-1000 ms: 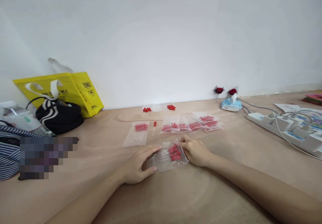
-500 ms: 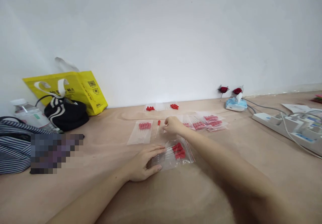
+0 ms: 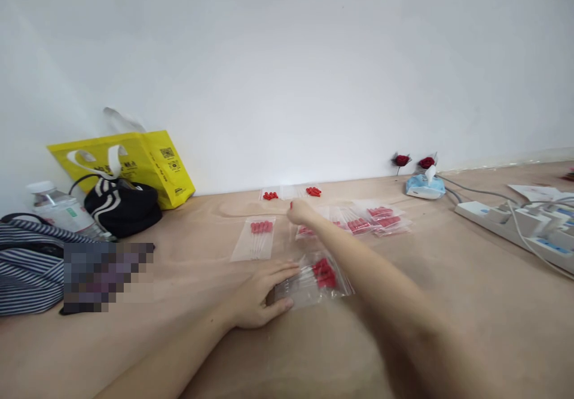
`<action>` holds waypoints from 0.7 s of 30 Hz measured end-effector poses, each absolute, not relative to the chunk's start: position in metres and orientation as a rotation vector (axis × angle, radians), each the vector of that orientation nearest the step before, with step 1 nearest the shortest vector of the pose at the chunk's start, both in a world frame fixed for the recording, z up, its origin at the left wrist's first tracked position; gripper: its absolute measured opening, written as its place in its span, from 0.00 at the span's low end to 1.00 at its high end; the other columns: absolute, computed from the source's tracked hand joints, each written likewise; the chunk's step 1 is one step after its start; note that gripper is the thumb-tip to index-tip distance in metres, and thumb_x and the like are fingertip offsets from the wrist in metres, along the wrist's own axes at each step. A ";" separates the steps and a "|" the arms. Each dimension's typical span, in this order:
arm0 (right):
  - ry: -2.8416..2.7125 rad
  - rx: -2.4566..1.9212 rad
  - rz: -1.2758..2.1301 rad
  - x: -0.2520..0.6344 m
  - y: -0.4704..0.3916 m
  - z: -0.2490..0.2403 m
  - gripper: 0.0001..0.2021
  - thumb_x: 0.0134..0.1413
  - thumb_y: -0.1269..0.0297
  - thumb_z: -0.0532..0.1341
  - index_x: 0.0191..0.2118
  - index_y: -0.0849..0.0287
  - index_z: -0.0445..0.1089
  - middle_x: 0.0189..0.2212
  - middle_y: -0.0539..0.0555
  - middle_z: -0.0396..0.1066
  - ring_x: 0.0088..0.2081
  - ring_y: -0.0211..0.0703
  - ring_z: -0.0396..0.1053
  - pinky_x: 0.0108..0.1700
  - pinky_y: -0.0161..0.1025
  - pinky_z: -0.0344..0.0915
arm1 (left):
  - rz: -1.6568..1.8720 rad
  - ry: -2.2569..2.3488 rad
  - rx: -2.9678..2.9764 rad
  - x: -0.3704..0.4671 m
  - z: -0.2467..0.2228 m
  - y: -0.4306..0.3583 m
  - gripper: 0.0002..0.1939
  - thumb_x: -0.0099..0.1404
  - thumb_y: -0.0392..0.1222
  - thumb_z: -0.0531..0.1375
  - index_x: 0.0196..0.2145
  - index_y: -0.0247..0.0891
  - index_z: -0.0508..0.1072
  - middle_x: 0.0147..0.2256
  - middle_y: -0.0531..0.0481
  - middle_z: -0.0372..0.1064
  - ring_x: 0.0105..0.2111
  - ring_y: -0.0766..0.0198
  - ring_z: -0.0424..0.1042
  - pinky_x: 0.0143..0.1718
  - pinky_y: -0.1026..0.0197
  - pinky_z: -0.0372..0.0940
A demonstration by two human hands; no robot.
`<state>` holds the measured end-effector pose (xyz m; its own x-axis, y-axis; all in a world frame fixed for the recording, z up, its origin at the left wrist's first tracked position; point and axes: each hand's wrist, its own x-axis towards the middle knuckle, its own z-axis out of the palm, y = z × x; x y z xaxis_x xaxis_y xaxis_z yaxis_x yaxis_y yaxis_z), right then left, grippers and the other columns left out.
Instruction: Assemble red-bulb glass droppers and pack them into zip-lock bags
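My left hand lies with fingers apart on the left end of a clear zip bag that holds several droppers with red bulbs. Farther forward, my right hand is closed on a red-topped dropper; the red tip shows at the fingers, and its stem is not visible. Left of that hand, a clear bag with several red-bulbed droppers lies flat. More filled bags overlap to the right, partly behind my right forearm. Near the wall are two small groups of red bulbs on clear bags.
A yellow bag, a black cap, a bottle and striped cloth stand or lie at the left. Toward the right are a tissue pack, two dark red roses and a power strip with cables.
My right hand has taken hold of the single dropper that lay on the table and lifted slightly away. The left hand still rests on the bag. The view has shifted slightly.
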<state>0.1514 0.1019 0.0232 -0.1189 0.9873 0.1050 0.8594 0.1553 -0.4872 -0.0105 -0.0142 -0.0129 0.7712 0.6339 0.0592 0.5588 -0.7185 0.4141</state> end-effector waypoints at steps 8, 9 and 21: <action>-1.489 -1.259 0.642 0.293 0.027 -0.019 0.18 0.51 0.64 0.49 0.49 0.59 0.50 0.24 0.46 0.59 0.18 0.32 0.60 0.20 0.32 0.58 | 0.306 0.941 2.519 -0.013 -0.020 -0.006 0.22 0.62 0.44 0.51 0.54 0.45 0.57 0.55 0.50 0.55 0.55 0.57 0.53 0.55 0.50 0.49; -1.407 -1.228 0.668 0.296 0.021 -0.027 0.18 0.50 0.63 0.50 0.47 0.58 0.50 0.22 0.44 0.57 0.18 0.33 0.59 0.19 0.32 0.58 | 0.316 0.947 2.521 -0.013 -0.020 -0.006 0.23 0.61 0.44 0.52 0.54 0.45 0.57 0.55 0.50 0.56 0.55 0.56 0.53 0.55 0.50 0.49; -1.136 -1.047 0.923 0.261 -0.005 -0.049 0.18 0.42 0.56 0.57 0.39 0.55 0.52 0.24 0.43 0.56 0.20 0.33 0.61 0.20 0.34 0.60 | 0.262 1.004 2.591 -0.008 -0.011 -0.011 0.24 0.60 0.42 0.53 0.55 0.44 0.56 0.55 0.47 0.56 0.54 0.54 0.55 0.53 0.48 0.52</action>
